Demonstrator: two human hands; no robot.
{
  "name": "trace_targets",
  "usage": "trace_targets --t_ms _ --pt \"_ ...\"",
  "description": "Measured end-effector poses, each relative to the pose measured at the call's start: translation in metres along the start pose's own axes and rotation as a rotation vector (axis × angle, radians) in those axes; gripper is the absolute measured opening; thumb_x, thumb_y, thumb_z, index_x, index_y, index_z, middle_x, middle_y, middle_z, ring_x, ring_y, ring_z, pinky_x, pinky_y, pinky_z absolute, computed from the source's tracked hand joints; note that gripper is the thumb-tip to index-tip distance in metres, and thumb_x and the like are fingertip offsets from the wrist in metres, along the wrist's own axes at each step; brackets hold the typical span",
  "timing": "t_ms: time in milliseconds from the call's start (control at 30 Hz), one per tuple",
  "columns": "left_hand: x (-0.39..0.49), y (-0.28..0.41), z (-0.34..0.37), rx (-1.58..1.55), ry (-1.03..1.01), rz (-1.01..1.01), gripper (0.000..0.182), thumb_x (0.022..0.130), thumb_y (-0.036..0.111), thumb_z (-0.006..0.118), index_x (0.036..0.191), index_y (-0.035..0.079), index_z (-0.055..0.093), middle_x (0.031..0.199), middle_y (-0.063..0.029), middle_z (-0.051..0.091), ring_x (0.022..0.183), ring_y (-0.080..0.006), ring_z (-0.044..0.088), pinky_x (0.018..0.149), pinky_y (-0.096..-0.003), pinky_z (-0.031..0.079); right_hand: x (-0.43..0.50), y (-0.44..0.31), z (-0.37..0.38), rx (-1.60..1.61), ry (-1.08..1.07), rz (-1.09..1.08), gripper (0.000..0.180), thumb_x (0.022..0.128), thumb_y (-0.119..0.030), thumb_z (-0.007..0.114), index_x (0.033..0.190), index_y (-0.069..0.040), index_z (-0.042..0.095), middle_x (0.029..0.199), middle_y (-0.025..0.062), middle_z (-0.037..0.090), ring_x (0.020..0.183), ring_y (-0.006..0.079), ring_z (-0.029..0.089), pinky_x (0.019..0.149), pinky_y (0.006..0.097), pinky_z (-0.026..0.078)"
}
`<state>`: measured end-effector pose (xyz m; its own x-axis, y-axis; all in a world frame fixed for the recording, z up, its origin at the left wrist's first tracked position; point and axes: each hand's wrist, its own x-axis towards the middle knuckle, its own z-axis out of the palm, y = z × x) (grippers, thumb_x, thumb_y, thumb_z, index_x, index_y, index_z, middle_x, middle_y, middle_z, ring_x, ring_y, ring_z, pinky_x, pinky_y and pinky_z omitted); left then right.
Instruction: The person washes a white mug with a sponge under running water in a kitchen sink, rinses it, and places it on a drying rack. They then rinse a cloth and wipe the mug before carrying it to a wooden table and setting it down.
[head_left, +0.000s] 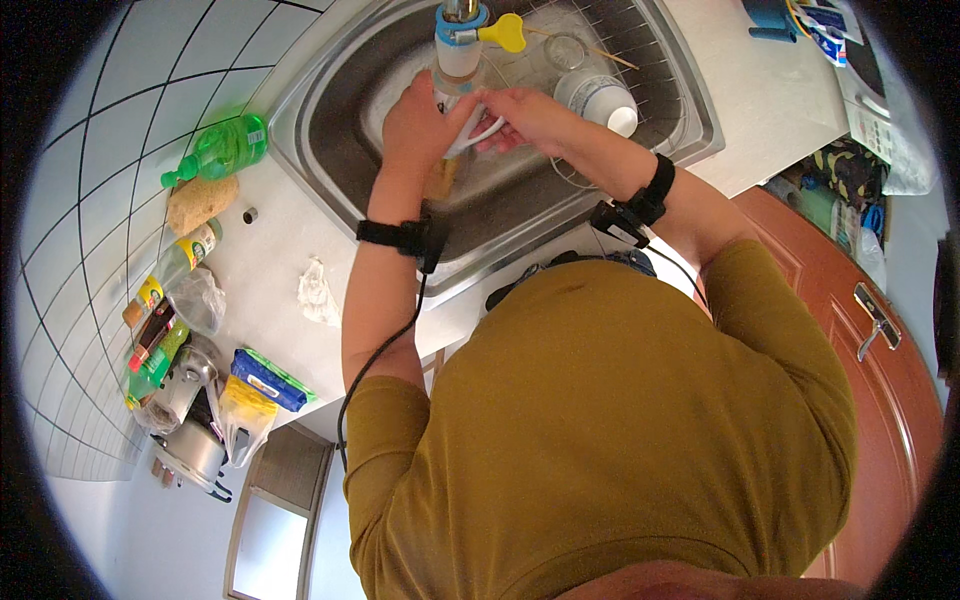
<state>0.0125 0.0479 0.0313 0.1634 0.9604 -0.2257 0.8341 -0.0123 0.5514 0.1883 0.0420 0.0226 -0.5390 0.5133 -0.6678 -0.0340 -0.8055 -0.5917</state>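
Note:
Over the stainless steel sink (322, 172), my left hand (420, 120) grips a white cup (465, 133) with a handle. My right hand (517, 116) is at the handle side of the same cup, its fingers partly behind the handle. The cup is tilted below the faucet's white and blue fitting (457, 45), which has a yellow lever. To the right in the basin lie a white bowl with a patterned band (600, 101), a clear glass (565, 52) and a thin wooden stick (619, 58). A yellowish sponge (440, 180) shows in the basin below my left hand.
Left of the sink, a green plastic bottle (229, 146) and a tan sponge (201, 204) lie by the tiled wall. Farther along the counter are a crumpled white cloth or tissue (319, 292), a blue wipes pack (270, 380), bottles and a metal pot (193, 450). Black cables run from both forearm straps.

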Motion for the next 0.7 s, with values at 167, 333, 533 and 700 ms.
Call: trace_targets --t_ms 167,333,533,700 --pt "0.037 -0.05 0.012 -1.036 -0.427 -0.347 0.036 0.085 0.032 0.056 0.108 0.004 0.057 0.097 -0.0121 0.065 0.085 -0.0241 0.064 0.073 -0.0371 0.051 -0.004 0.0 0.0 -0.169 -0.062 -0.062 0.039 0.094 -0.038 0.042 0.101 -0.001 0.056 0.088 0.0106 0.064 0.072 0.0159 0.064 0.057 0.0241 0.047" --pt "0.033 -0.063 0.011 -1.413 -0.579 -0.554 0.039 0.089 0.035 0.053 0.113 0.005 0.056 0.108 -0.0108 0.062 0.095 -0.0224 0.062 0.08 -0.0349 0.051 -0.007 0.004 0.003 -0.118 -0.014 -0.095 0.04 0.095 -0.038 0.041 0.1 -0.002 0.056 0.086 0.0091 0.063 0.068 0.0146 0.062 0.058 0.0242 0.046" --pt "0.027 -0.056 0.008 -2.118 -0.557 -0.483 0.045 0.092 0.036 0.046 0.126 0.006 0.046 0.127 -0.013 0.051 0.114 -0.0279 0.051 0.097 -0.0434 0.041 0.006 -0.01 -0.003 0.001 0.0 -0.19 0.04 0.095 -0.04 0.038 0.097 -0.005 0.057 0.086 0.0062 0.064 0.07 0.0116 0.061 0.057 0.0211 0.046" --pt "0.019 -0.045 0.008 -2.231 -0.409 -0.544 0.044 0.094 0.036 0.037 0.127 0.008 0.045 0.128 -0.0129 0.049 0.117 -0.0316 0.047 0.099 -0.0488 0.037 0.014 -0.015 -0.008 -0.071 0.014 -0.225 0.04 0.096 -0.04 0.038 0.096 -0.005 0.059 0.085 0.0057 0.065 0.071 0.0104 0.061 0.056 0.0198 0.047"
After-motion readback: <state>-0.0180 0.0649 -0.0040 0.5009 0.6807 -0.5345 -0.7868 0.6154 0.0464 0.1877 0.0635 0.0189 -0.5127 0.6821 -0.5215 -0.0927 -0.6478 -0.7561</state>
